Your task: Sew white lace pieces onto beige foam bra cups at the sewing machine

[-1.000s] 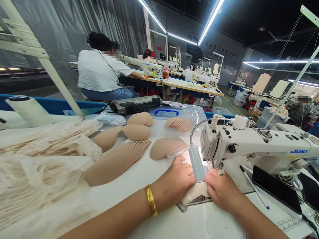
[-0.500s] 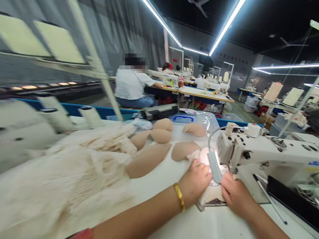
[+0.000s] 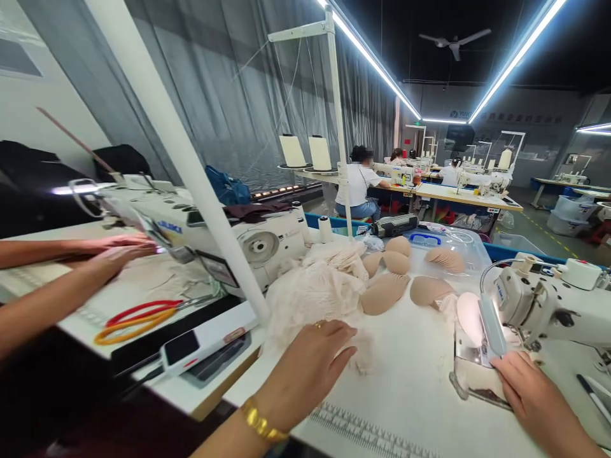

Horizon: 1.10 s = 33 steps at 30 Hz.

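My left hand [image 3: 312, 356], with a gold bracelet below it, is stretched over the white table beside a pile of cream lace fabric [image 3: 315, 286]. Its thumb stands apart from the fingers. A small pale lace piece [image 3: 366, 353] lies just past the fingertips. My right hand [image 3: 527, 388] is at the bed of the sewing machine [image 3: 539, 299], fingers curled by the lower end of a grey lamp [image 3: 494, 327]. What those fingers pinch is hidden. A lit pale pink cup [image 3: 470, 318] lies left of the lamp. Several beige moulded cups [image 3: 384, 294] lie further back.
On the left, a co-worker's hands [image 3: 114, 251] work at another sewing machine [image 3: 200, 235]. Red-and-orange-handled scissors [image 3: 138, 318] and a white box-shaped device [image 3: 207, 340] lie nearby. A thread stand pole [image 3: 186, 159] rises between the tables. A clear plastic lid [image 3: 470, 251] lies behind the cups.
The view has swung left, bringing the co-worker's machine into sight. My left hand has left the machine and moved left toward the lace pile. My right hand stays by the lamp.
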{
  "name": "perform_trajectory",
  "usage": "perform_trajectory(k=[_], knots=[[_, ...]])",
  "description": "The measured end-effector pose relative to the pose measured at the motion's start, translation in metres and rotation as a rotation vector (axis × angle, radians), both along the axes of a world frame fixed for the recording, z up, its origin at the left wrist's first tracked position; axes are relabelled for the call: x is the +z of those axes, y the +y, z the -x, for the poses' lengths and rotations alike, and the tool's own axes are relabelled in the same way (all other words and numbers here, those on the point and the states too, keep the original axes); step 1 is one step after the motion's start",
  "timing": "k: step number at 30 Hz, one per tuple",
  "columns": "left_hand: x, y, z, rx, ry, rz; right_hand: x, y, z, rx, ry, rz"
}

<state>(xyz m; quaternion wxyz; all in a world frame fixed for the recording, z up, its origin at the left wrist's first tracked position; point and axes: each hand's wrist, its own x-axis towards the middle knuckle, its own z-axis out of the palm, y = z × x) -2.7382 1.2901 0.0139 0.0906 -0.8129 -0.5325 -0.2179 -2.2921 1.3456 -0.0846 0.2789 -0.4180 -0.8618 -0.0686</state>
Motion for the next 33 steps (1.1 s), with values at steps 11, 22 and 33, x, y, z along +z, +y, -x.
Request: perform_trajectory(k=[11,22,33], knots=[[-0.026,-0.029,-0.068,-0.315,-0.478,0.46,0.068,-0.069,0.072,0.176,0.167,0.381],[-0.015,0.011,-0.108,-0.204,-0.724,0.621,0.076,-0.063,0.127,-0.027,0.556,0.721],[0.022,0.015,-0.127,-0.465,-0.776,0.792,0.117,-0.087,0.121,0.054,0.618,0.67]])
